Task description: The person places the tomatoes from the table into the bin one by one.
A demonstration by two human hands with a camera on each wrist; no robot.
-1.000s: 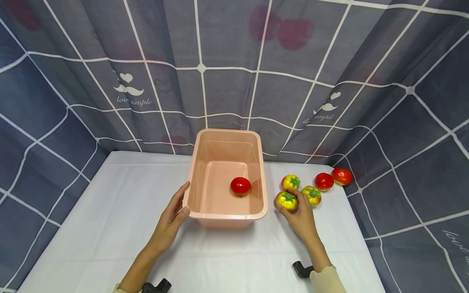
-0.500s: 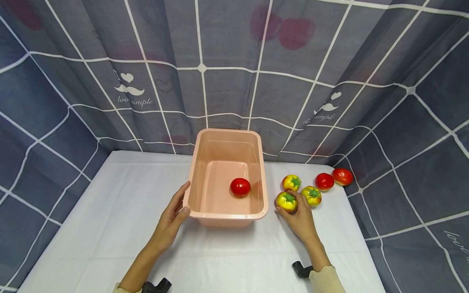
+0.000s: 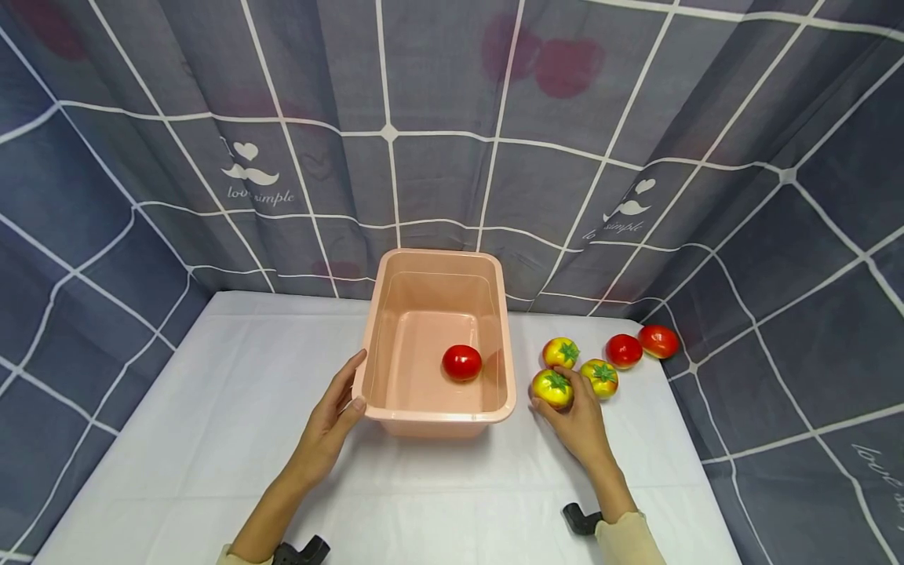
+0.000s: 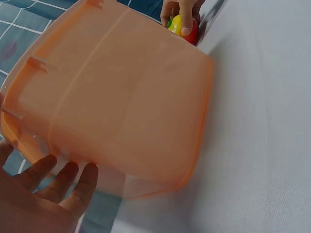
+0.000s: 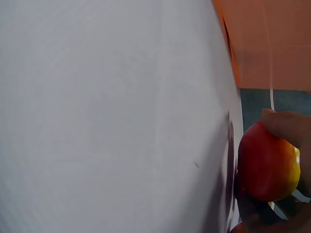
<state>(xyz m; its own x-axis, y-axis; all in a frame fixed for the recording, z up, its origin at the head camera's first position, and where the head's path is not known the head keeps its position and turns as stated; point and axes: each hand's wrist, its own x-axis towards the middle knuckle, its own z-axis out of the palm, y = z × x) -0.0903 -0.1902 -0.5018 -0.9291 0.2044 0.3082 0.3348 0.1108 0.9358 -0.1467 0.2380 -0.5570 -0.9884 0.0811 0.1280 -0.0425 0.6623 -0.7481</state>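
A peach-coloured plastic bin (image 3: 438, 417) stands mid-table, with one glossy red tomato (image 3: 462, 362) lying on its floor. My left hand (image 3: 321, 439) holds the bin's near left corner, thumb at the rim. In the left wrist view several spread fingers (image 4: 80, 187) lie against the bin's outer wall below the rim. To the right of the bin, my right hand (image 3: 582, 416) grips a yellow-and-red tomato (image 3: 551, 390) with a green leafy top, thumb on the near side and fingers on the far side. Its red underside shows low over the cloth in the right wrist view.
Two more yellow tomatoes, one behind (image 3: 560, 352) and one to the right (image 3: 601, 378), sit close to the right hand. Farther right lie a round red tomato (image 3: 625, 351) and a longer red one (image 3: 659, 341). Grey checked curtains (image 3: 438, 180) surround the white-covered table (image 3: 176, 439).
Both hands and the bin stay in place. The red tomato in the bin has shifted very slightly toward the near left.
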